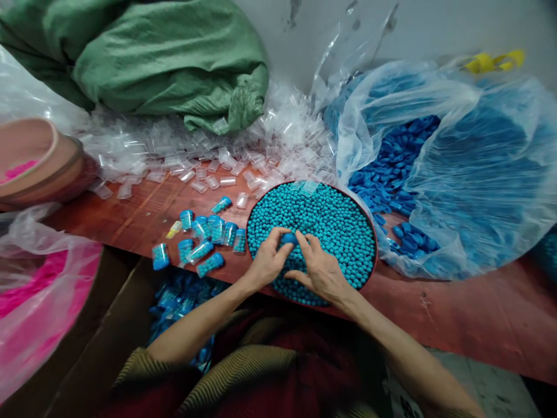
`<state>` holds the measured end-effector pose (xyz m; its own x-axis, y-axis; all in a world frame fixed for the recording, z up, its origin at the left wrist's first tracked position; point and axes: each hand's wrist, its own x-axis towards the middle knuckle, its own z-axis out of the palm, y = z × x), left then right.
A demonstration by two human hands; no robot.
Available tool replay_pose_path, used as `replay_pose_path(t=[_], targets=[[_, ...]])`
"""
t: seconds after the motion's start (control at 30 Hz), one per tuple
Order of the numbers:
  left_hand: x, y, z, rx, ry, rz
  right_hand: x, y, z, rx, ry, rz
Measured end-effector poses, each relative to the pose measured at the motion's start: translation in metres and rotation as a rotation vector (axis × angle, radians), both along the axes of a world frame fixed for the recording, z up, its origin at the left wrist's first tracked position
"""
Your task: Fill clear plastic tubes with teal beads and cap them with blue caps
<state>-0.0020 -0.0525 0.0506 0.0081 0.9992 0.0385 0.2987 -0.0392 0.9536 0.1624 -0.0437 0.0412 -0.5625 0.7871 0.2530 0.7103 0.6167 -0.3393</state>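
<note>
A round tub full of small teal balls stands on the reddish table. Over its balls, my left hand pinches a small container with a blue cap between thumb and fingers. My right hand touches the cap's right side with its fingertips, its thumb spread away below. The container's body is mostly hidden by the fingers. Several clear containers with blue caps and teal balls inside lie left of the tub. Two clear pieces rest at the tub's back edge.
Clear empty containers are heaped behind, beneath a green sack. A plastic bag of blue caps spreads at right. Bowls and a bag of pink pieces are left. More filled containers lie below the table edge.
</note>
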Motion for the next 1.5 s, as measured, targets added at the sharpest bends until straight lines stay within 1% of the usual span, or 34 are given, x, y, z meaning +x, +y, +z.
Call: replay_pose_path(t=[0.07,0.1,0.17,0.23,0.3,0.33,0.37,0.4,0.47,0.5,0.57,0.63,0.7,0.8,0.87,0.93,1.0,1.07,1.1,1.17,1.2,1.27,1.3,1.33,1.37,1.43,1.47,1.5], targets=[[-0.032,-0.002,0.000,0.028,0.141,0.127,0.011,0.009,0.006,-0.038,-0.041,-0.046],[-0.049,-0.003,-0.001,0.044,0.210,0.212,0.018,0.015,0.006,-0.057,-0.042,-0.078],[-0.080,-0.005,-0.006,0.023,0.395,0.349,0.031,0.028,0.003,-0.088,-0.024,-0.127],[-0.101,-0.007,-0.011,0.037,0.620,0.473,0.040,0.041,-0.002,-0.100,-0.002,-0.162],[-0.104,-0.007,-0.013,0.098,0.790,0.554,0.041,0.055,-0.006,-0.092,-0.001,-0.177],[-0.100,-0.006,-0.013,0.134,0.828,0.553,0.039,0.062,-0.007,-0.085,-0.011,-0.169],[-0.091,-0.005,-0.012,0.162,0.830,0.516,0.036,0.068,-0.008,-0.079,-0.028,-0.145],[-0.079,-0.002,-0.010,0.178,0.806,0.448,0.032,0.074,-0.008,-0.078,-0.052,-0.109],[-0.050,0.007,-0.005,0.175,0.723,0.254,0.023,0.084,-0.008,-0.088,-0.121,-0.045],[-0.036,0.013,-0.003,0.158,0.689,0.165,0.020,0.087,-0.008,-0.096,-0.154,-0.029],[-0.010,0.027,-0.001,0.121,0.648,0.027,0.016,0.093,-0.010,-0.112,-0.182,-0.019],[0.007,0.041,-0.003,0.084,0.637,-0.054,0.018,0.097,-0.012,-0.132,-0.132,-0.012],[0.017,0.053,-0.006,0.065,0.617,-0.111,0.023,0.099,-0.013,-0.171,-0.008,0.009],[0.023,0.066,-0.013,0.066,0.503,-0.177,0.030,0.100,-0.013,-0.273,0.218,0.018],[0.023,0.070,-0.016,0.045,0.377,-0.198,0.030,0.098,-0.012,-0.327,0.350,-0.024],[0.022,0.072,-0.019,-0.029,0.217,-0.214,0.029,0.093,-0.011,-0.328,0.449,-0.081],[0.020,0.071,-0.022,-0.161,0.027,-0.243,0.026,0.087,-0.010,-0.318,0.496,-0.092],[0.017,0.069,-0.024,-0.286,-0.133,-0.274,0.025,0.081,-0.009,-0.344,0.468,-0.059],[0.015,0.067,-0.025,-0.327,-0.182,-0.284,0.026,0.078,-0.009,-0.370,0.423,-0.039],[0.011,0.064,-0.026,-0.358,-0.223,-0.286,0.031,0.075,-0.007,-0.396,0.309,-0.004],[0.009,0.062,-0.026,-0.364,-0.231,-0.279,0.036,0.074,-0.006,-0.382,0.262,0.007],[0.007,0.059,-0.026,-0.383,-0.259,-0.249,0.051,0.076,-0.001,-0.304,0.223,-0.003],[0.006,0.057,-0.025,-0.396,-0.287,-0.230,0.061,0.079,0.001,-0.247,0.228,-0.043],[0.006,0.057,-0.025,-0.411,-0.324,-0.214,0.073,0.084,0.004,-0.190,0.236,-0.113],[0.005,0.056,-0.024,-0.431,-0.368,-0.203,0.086,0.091,0.006,-0.141,0.234,-0.217],[0.004,0.056,-0.023,-0.474,-0.459,-0.203,0.114,0.109,0.005,-0.068,0.169,-0.499],[0.003,0.056,-0.023,-0.494,-0.495,-0.212,0.127,0.119,0.003,-0.079,0.092,-0.633],[0.003,0.056,-0.023,-0.513,-0.520,-0.221,0.138,0.129,-0.001,-0.131,-0.002,-0.757]])
